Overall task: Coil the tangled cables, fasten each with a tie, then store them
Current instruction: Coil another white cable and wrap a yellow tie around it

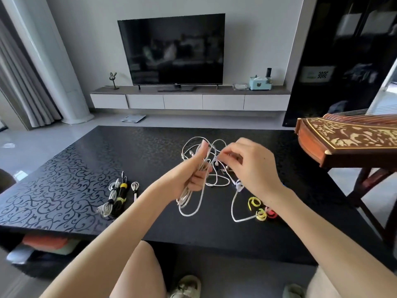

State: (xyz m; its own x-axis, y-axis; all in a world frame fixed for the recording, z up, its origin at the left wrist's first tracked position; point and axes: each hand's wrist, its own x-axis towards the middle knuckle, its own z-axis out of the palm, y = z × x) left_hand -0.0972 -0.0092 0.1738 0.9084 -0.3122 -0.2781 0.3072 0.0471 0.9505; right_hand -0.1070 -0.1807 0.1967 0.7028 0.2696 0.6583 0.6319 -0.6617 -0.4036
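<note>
My left hand (191,171) grips a bundle of looped white cable (189,201) above the black table (86,168), thumb up, with loops hanging below the fist. More white cable tangles (219,181) between the hands and lies on the table. My right hand (251,166) pinches a strand of that tangle near a small connector. A long white loop (234,207) trails toward several yellow and red ties (262,210) on the right. Coiled, tied cables (116,196) lie on the left of the table, with a small white coil (135,190) beside them.
A wooden zither (348,140) on a stand juts over the table's right corner. A TV (171,50) on a low cabinet stands beyond the table. My knees and slippers are below the table's near edge. Items sit on a shelf under the table at the left.
</note>
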